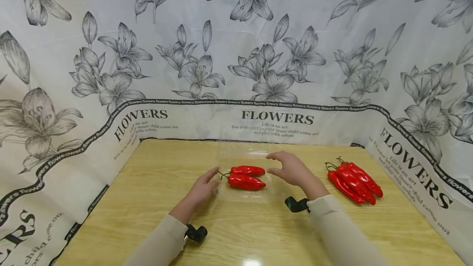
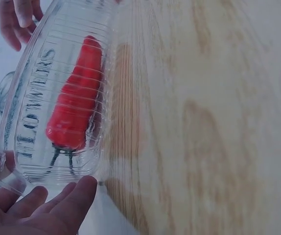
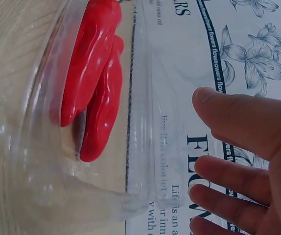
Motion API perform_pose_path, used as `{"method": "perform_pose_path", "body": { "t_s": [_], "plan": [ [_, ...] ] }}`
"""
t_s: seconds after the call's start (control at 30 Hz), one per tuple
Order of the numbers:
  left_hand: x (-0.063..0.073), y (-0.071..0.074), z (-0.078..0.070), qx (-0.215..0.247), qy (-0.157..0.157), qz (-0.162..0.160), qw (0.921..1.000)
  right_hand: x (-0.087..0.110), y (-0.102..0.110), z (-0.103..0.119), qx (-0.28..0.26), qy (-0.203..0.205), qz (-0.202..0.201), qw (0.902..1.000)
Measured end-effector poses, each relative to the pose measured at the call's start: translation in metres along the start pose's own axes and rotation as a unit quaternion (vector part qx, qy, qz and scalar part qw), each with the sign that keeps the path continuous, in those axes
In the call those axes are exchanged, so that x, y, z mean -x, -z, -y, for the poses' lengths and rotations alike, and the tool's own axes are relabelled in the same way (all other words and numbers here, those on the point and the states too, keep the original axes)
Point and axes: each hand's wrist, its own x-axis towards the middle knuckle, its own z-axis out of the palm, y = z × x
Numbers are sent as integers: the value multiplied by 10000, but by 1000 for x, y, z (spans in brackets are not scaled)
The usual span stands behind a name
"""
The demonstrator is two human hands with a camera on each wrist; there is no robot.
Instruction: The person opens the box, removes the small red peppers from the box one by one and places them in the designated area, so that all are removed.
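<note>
A clear plastic clamshell box (image 1: 273, 194) stands on the table with its lid (image 1: 245, 147) raised at the back. Two red peppers (image 1: 246, 182) with dark stems lie side by side inside, stems to the left. My left hand (image 1: 201, 188) is at the box's left end; in the left wrist view its fingers (image 2: 77, 203) touch the plastic by a corner. Beyond the right end hovers my right hand (image 1: 292, 168), thumb and fingers spread apart and holding nothing. The right wrist view shows this hand (image 3: 258, 161) beside the box wall, a gap between them.
On the right of the wooden table (image 1: 148, 188) lies a pile of several red peppers (image 1: 352, 182). A white floral cloth (image 1: 199, 122) with printed words surrounds the table at the back and sides. Each wrist carries a small black camera (image 1: 295, 204).
</note>
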Motion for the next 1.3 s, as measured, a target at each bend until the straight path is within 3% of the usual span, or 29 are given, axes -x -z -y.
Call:
{"method": "perform_pose_path", "body": {
  "t_s": [0.47,1.03,1.3],
  "plan": [
    [0,-1,3,79,-26,23,10000,-14,-28,19,-448,-149,550,9974],
    [0,-1,-3,72,16,0,10000,-30,-47,33,-652,-280,799,9943],
    [2,-2,-5,15,74,-33,10000,-34,-59,36,-832,-601,950,9902]
  ]
}}
